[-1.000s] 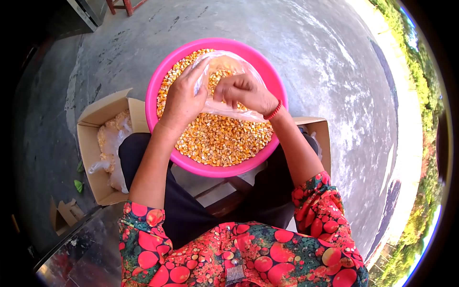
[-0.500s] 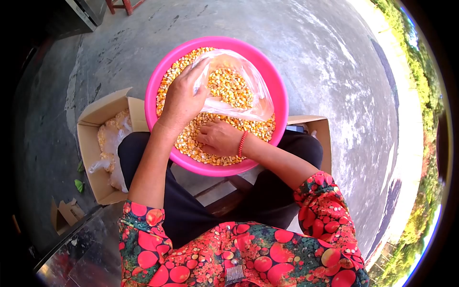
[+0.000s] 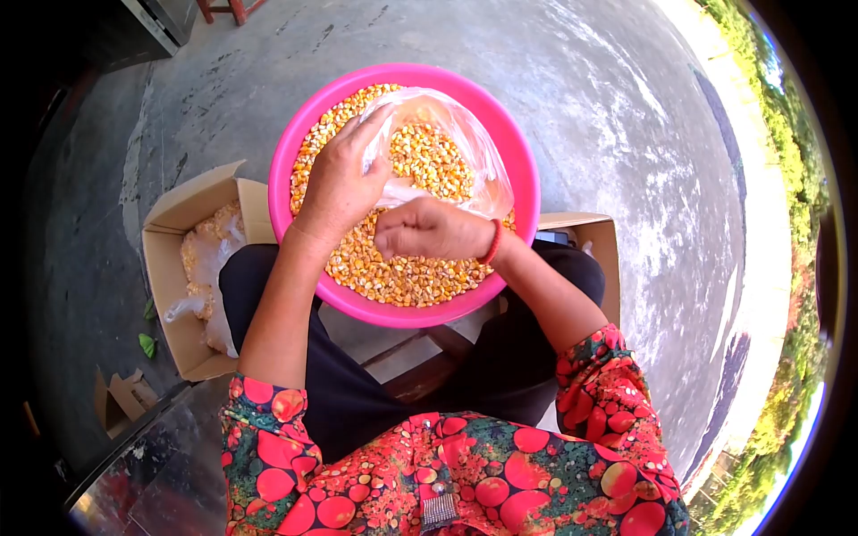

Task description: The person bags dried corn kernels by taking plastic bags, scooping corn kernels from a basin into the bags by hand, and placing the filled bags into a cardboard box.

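Observation:
A pink basin (image 3: 522,161) on my lap holds loose corn kernels (image 3: 407,281). My left hand (image 3: 347,179) grips the near left edge of a clear plastic bag (image 3: 487,170), whose mouth is spread above the kernels. More corn shows inside the bag. My right hand (image 3: 433,230), with a red bead bracelet at the wrist, hangs over the kernels just below the bag's mouth. Its fingers are curled closed, and whatever they hold is hidden.
An open cardboard box (image 3: 210,364) with filled plastic bags stands at the left. Another box (image 3: 610,277) is partly behind my right leg. A small torn carton (image 3: 125,402) lies lower left. Red stool legs (image 3: 238,11) show at the top left.
My right hand moved from over the bag down into the loose kernels, then rose with its fingers curled. My left hand stays at the bag. The basin has shifted slightly up.

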Motion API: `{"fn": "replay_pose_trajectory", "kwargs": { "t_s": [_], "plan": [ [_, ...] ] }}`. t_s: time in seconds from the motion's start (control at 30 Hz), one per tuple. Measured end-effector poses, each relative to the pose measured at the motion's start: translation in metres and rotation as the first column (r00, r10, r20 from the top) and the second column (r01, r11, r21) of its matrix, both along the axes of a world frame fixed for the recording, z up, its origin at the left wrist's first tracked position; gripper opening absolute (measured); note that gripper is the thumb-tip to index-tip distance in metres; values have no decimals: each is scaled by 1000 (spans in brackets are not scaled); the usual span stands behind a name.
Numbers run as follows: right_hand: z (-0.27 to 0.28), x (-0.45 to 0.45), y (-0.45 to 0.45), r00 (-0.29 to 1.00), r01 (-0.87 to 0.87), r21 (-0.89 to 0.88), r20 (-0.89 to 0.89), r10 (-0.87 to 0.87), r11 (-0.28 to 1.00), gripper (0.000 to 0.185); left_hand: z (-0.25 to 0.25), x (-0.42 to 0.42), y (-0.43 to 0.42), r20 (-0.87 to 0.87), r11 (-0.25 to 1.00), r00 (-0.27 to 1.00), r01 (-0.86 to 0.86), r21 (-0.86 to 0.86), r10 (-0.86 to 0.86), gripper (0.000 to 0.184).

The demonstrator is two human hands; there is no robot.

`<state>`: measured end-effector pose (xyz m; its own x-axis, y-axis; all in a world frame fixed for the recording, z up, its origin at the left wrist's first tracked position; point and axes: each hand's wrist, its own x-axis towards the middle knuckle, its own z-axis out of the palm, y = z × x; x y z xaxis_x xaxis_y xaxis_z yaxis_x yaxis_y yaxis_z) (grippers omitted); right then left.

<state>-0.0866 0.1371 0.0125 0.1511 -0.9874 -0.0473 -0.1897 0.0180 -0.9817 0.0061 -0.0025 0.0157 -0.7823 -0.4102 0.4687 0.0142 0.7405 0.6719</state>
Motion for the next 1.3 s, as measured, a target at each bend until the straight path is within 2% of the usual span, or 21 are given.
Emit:
{"fn": "replay_pose_trajectory", "kwargs": {
  "t_s": [0.03,0.1,0.17,0.27,0.3,0.33,0.37,0.43,0.47,0.6,0.67,0.77,0.9,0.97,1.0,1.1,1.13,1.17,1.23,1.27,1.3],
  "plan": [
    [12,-8,-1,990,22,132,133,-40,991,21,1,0,0,-8,1000,1000,-12,-7,12,45],
    [23,-20,-4,897,199,362,306,-318,911,27,1,-1,0,-13,1000,1000,-10,-1,10,46],
    [15,-33,-10,756,390,384,386,-529,837,25,1,-1,1,-18,1000,1000,-7,6,7,46],
    [-17,-60,-19,658,457,358,481,-580,814,25,2,0,2,50,996,999,-6,94,1,57],
    [-19,-63,-23,724,640,138,218,-654,755,25,2,0,3,52,995,999,-5,95,0,57],
    [-20,-64,-24,680,722,-132,-48,-731,680,26,2,0,2,55,995,998,-4,96,-1,58],
    [-18,-69,-20,611,756,-120,-221,-760,643,30,2,0,2,55,995,998,-4,96,-1,58],
    [-17,-81,-15,444,548,-495,-511,-736,674,30,3,1,3,45,997,999,12,81,-16,58],
    [-15,-85,-8,394,555,-426,-622,-677,714,33,3,1,3,45,997,999,11,82,-15,58],
    [-5,-89,7,224,531,-453,-740,-634,716,47,5,0,5,4,999,1000,-26,30,26,55],
    [-4,-89,11,104,425,-535,-772,-627,730,56,5,-1,6,-23,999,999,-42,-15,42,51],
    [5,-82,16,133,468,-361,-874,-468,807,65,3,-2,7,-79,996,994,-75,-56,70,52],
    [13,-82,27,72,421,-305,-928,-367,854,72,2,-2,9,-70,993,994,-84,-86,78,58],
    [11,-86,32,-82,293,-527,-845,-529,798,77,4,-4,11,-84,992,994,-83,-98,75,60],
    [19,-83,34,-108,302,-542,-837,-537,784,79,8,-4,12,-96,991,993,-73,-110,62,61],
    [34,-78,36,9,377,-448,-874,-487,811,81,6,-4,12,-99,994,994,-60,-87,51,63],
    [35,-78,37,67,385,-424,-873,-483,820,65,5,-5,12,-96,997,994,-54,-57,48,63],
    [34,-79,36,67,388,-423,-873,-483,819,65,4,-5,11,-94,997,994,-52,-57,46,63],
    [38,-79,32,266,335,-557,-717,-644,760,36,1,-5,9,-30,995,998,-49,-83,46,63],
    [39,-73,29,395,430,-559,-590,-704,709,12,1,-5,9,-30,995,998,-49,-83,46,63],
    [49,-61,27,595,492,-416,-480,-644,765,9,4,-4,10,-33,997,999,-32,-68,30,63]
  ]
}}
